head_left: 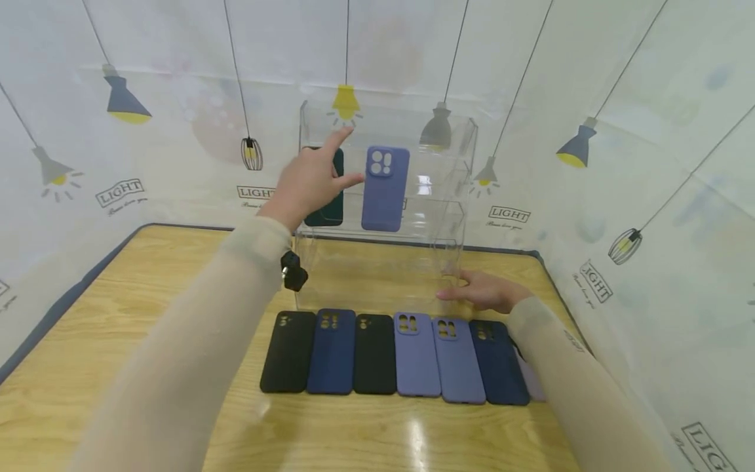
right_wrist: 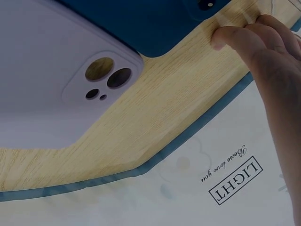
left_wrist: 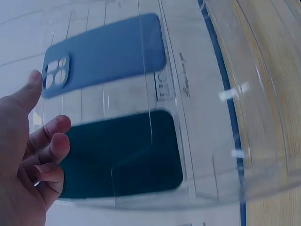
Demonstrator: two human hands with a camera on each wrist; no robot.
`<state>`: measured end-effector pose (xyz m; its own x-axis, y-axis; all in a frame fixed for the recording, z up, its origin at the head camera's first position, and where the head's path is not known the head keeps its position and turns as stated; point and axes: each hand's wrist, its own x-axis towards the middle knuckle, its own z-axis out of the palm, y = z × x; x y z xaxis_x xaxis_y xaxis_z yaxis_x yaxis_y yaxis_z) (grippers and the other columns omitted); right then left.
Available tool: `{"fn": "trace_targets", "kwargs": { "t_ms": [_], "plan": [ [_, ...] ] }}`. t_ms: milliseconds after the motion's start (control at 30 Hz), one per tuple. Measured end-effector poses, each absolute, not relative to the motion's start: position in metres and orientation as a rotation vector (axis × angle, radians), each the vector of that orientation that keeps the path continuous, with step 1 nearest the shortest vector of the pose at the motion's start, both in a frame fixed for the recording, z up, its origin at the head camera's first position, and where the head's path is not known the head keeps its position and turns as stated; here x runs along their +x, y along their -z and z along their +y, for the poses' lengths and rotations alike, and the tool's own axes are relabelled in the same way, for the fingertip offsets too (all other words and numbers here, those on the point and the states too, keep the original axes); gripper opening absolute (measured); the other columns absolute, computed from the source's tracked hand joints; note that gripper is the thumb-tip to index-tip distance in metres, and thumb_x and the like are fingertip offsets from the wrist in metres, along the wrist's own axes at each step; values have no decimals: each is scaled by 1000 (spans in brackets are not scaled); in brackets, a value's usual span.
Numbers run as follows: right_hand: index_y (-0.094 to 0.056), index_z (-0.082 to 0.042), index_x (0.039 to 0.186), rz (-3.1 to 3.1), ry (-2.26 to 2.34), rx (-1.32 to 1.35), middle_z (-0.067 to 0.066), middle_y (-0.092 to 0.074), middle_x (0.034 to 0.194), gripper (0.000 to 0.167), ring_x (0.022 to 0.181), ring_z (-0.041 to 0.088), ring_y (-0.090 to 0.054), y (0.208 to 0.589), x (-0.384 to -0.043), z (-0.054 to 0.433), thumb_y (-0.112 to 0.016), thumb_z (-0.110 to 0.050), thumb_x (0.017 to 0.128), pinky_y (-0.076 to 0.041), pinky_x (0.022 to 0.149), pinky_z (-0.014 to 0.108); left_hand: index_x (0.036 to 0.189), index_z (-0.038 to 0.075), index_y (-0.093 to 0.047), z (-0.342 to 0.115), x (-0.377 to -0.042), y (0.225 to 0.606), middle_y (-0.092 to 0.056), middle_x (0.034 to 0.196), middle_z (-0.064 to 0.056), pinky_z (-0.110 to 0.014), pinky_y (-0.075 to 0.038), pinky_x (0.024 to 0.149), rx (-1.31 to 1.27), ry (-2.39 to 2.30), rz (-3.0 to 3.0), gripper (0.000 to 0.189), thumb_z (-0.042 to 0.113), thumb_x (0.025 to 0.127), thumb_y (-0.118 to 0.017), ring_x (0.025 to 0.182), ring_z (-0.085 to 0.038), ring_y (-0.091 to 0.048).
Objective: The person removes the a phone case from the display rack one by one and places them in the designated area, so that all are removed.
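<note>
A clear tiered display stand [head_left: 383,269] stands on the table, with a lavender-blue phone case [head_left: 386,196] and a dark green phone case [head_left: 334,196] upright in an upper tier. My left hand [head_left: 309,183] is raised in front of the green case, covering part of it. Its thumb and index finger are spread, the thumb tip close to the lavender-blue case; the other fingers bend loosely and hold nothing. Low at the stand's right side, my right hand [head_left: 486,290] grips the clear edge. In the right wrist view, bent fingers [right_wrist: 242,40] meet clear plastic near the tabletop.
In front of the stand lies a row of phone cases: black [head_left: 287,354], dark blue [head_left: 331,354], another black, two lavender, navy [head_left: 500,364], and a pale purple one [right_wrist: 42,89] partly under my right sleeve. A white lamp-printed backdrop [head_left: 194,151] borders the wooden table.
</note>
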<state>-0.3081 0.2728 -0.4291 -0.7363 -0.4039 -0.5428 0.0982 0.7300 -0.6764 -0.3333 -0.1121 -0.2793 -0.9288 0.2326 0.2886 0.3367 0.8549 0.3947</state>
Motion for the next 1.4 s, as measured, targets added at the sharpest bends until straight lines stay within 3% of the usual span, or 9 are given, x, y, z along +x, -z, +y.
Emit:
{"fn": "trace_targets", "kwargs": {
  "t_ms": [267,500,700,900,1167,1400],
  "plan": [
    [-10,-27,174,2213,938,-222,14,3,182,103,165,46,-17,429,-308,273,-69,-63,97,-27,127,72,173,38,-4,-81,-342,286,-61,68,-5,-33,-46,53,-395,687,-2893,96,52,103,-67,56,-19,-54],
    [-9,-30,174,2218,914,-214,13,1,182,105,165,44,-18,432,-312,272,-70,-66,96,-29,127,70,169,47,10,-74,-343,297,-70,81,-9,-38,-56,64,-351,797,-2961,101,41,105,-68,63,-26,-73],
    [-7,-30,174,2215,913,-201,13,2,182,109,166,44,-16,432,-312,273,-71,-68,94,-27,128,70,168,48,13,-74,-344,297,-71,88,-9,-42,-58,73,-371,848,-2957,103,31,106,-68,67,-27,-75],
    [-8,-29,174,2222,902,-193,15,1,181,109,165,45,-18,430,-311,273,-70,-69,94,-29,127,70,169,48,10,-71,-346,298,-73,92,-10,-41,-56,72,-392,919,-2967,102,22,107,-67,70,-30,-77],
    [-7,-28,174,2220,914,-198,14,-1,181,110,165,44,-20,432,-313,275,-71,-69,93,-29,127,69,169,48,2,-70,-346,305,-75,96,-8,-37,-52,59,-407,918,-2910,96,12,108,-62,64,-29,-71],
    [-7,-30,174,2211,905,-189,14,0,182,112,165,44,-19,434,-314,275,-71,-71,92,-28,128,69,169,43,-5,-70,-343,307,-75,98,-10,-37,-50,64,-429,832,-2838,95,6,104,-64,74,-24,-70]
  ]
}}
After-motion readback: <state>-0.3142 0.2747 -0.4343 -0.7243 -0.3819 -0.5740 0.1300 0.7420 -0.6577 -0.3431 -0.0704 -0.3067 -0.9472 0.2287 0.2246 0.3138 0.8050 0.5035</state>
